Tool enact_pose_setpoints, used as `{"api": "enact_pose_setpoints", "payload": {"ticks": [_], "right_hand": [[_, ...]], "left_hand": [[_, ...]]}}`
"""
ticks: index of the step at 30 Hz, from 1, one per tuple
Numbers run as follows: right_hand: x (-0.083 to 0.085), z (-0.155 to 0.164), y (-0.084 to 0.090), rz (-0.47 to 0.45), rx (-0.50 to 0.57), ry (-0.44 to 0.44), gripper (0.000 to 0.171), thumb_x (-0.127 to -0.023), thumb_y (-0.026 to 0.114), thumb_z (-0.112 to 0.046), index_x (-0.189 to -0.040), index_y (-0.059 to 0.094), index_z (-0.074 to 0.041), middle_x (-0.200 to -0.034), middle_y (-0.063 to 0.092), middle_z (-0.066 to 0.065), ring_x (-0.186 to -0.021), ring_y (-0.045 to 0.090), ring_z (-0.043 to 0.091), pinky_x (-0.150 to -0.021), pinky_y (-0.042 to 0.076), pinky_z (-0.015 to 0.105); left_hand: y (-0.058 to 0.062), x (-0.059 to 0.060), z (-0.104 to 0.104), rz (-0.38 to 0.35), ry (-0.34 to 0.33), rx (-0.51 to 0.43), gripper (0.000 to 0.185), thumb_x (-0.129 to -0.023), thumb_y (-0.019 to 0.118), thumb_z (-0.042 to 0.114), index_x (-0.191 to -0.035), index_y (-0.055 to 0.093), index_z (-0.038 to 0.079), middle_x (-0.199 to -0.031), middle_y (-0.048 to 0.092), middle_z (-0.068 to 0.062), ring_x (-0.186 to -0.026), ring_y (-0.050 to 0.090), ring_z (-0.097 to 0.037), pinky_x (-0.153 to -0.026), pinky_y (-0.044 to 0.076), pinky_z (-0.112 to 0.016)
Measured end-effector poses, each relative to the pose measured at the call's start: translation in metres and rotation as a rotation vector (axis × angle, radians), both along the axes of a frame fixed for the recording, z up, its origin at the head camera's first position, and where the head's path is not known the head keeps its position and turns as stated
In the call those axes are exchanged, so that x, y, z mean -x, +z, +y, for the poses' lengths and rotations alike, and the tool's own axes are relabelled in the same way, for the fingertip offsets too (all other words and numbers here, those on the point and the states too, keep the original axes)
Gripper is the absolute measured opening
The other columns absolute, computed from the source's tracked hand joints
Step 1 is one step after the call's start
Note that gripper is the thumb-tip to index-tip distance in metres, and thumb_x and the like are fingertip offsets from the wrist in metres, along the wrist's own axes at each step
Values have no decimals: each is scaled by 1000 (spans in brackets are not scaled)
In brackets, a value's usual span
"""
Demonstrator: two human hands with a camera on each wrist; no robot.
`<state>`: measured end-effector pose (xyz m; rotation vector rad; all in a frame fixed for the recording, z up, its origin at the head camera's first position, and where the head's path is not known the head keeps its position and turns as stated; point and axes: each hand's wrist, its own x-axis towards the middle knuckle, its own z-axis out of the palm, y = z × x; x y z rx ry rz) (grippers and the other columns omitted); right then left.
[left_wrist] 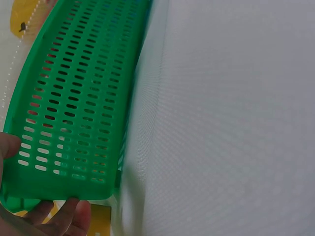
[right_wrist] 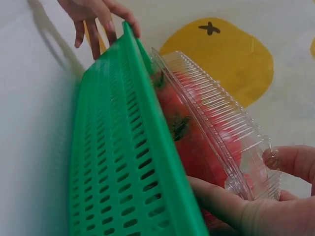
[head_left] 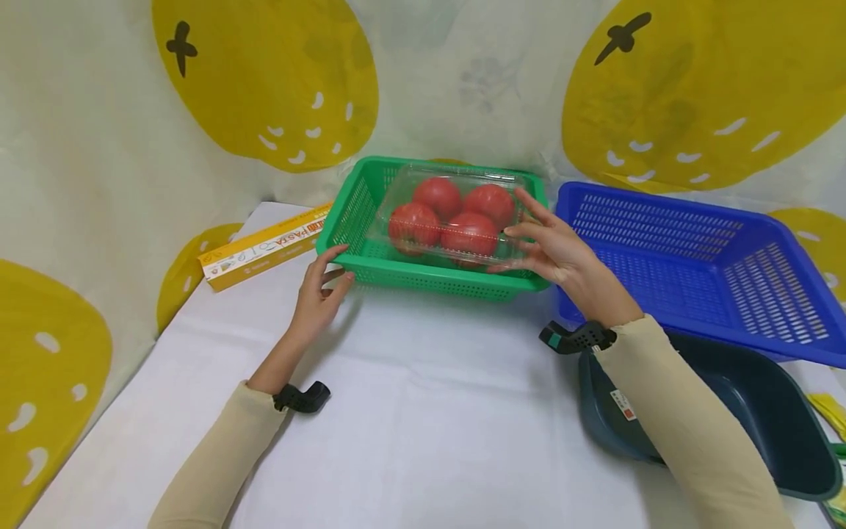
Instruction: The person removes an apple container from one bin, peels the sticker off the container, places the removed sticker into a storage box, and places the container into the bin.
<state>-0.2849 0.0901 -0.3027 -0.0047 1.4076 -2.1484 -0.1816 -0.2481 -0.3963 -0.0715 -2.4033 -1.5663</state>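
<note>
A clear plastic clamshell box (head_left: 399,200) with several red tomatoes (head_left: 471,234) inside sits tilted in the green basket (head_left: 429,278). Its right end is held by my right hand (head_left: 551,242), thumb on one side and fingers on the other, as the right wrist view shows. At the basket's near left corner, my left hand (head_left: 320,290) grips the rim. The left wrist view has the thumb against the slotted wall and the fingers (left_wrist: 64,216) around the corner. Green stems show through the plastic in the right wrist view.
Right of the green basket stands a blue basket (head_left: 661,301), with a dark teal basin (head_left: 747,382) in front of it. A yellow and white pasta box (head_left: 264,250) lies at the left. Behind everything hangs a fruit-print cloth (head_left: 463,88).
</note>
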Motion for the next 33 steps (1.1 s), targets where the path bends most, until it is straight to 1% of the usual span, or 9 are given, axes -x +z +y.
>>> {"api": "enact_pose_setpoints", "payload": {"ticks": [5, 11, 19, 21, 22, 26, 27, 29, 33], "right_hand": [[13, -2, -12, -15, -4, -12, 82, -96, 42, 12, -155, 19, -40, -162, -15, -6, -150, -1, 27, -102, 27, 68], [20, -7, -22, 12, -63, 7, 81, -95, 43, 13, -156, 19, -36, -163, -17, -4, -150, -2, 31, -103, 26, 69], [21, -14, -26, 3, -95, 0, 81, -94, 46, 13, -156, 22, -33, -163, -17, -3, -149, -5, 33, -106, 22, 70], [21, -14, -26, -8, -123, -15, 80, -93, 49, 11, -154, 27, -35, -164, -12, -1, -149, 5, 33, -108, 21, 68], [20, -15, -26, -12, -148, -24, 79, -92, 52, 9, -153, 30, -36, -164, -7, 0, -145, 15, 33, -109, 23, 66], [20, -18, -27, -27, -222, -66, 76, -87, 57, 9, -146, 41, -36, -158, 14, 5, -131, 31, 30, -106, 29, 65], [20, -20, -27, -33, -231, -77, 75, -87, 56, 9, -145, 42, -36, -155, 19, 6, -128, 33, 30, -106, 30, 65], [23, -22, -28, -35, -238, -86, 77, -86, 53, 13, -146, 40, -34, -153, 21, 6, -138, 26, 33, -106, 27, 67], [26, -23, -31, -33, -272, -79, 82, -87, 49, 15, -151, 32, -33, -145, 26, 6, -133, 28, 34, -107, 24, 65]], "left_hand": [[-10, 5, -4, 30, -6, -1, 49, -100, 54, 14, -147, 41, 16, -142, 36, -19, -123, 53, -37, -82, 51, -29], [-10, 5, -2, 23, -6, 1, 48, -100, 53, 13, -147, 41, 14, -143, 35, -20, -123, 53, -38, -78, 47, -18], [-9, 6, -3, -4, 1, 5, 49, -100, 52, 8, -147, 38, 8, -144, 33, -24, -125, 51, -41, -78, 47, -17], [-9, 6, -3, -7, -1, 3, 49, -100, 53, 11, -147, 39, 12, -145, 33, -21, -125, 52, -39, -78, 48, -16], [-9, 6, -3, -7, -1, 3, 49, -100, 53, 12, -147, 40, 14, -145, 33, -20, -125, 52, -38, -79, 48, -17], [-8, 4, -3, -9, -1, -1, 49, -100, 54, 14, -147, 40, 17, -145, 33, -18, -124, 52, -36, -82, 50, -26], [-6, 3, -2, -10, -3, -4, 49, -100, 54, 13, -147, 40, 17, -146, 33, -19, -125, 52, -37, -83, 51, -30], [0, 0, 1, -17, -7, -3, 50, -100, 53, 10, -148, 38, 13, -146, 32, -21, -126, 51, -40, -87, 51, -38], [16, -8, 9, -25, -15, 2, 51, -98, 51, 2, -146, 36, 4, -144, 31, -27, -126, 49, -45, -89, 50, -45]]}}
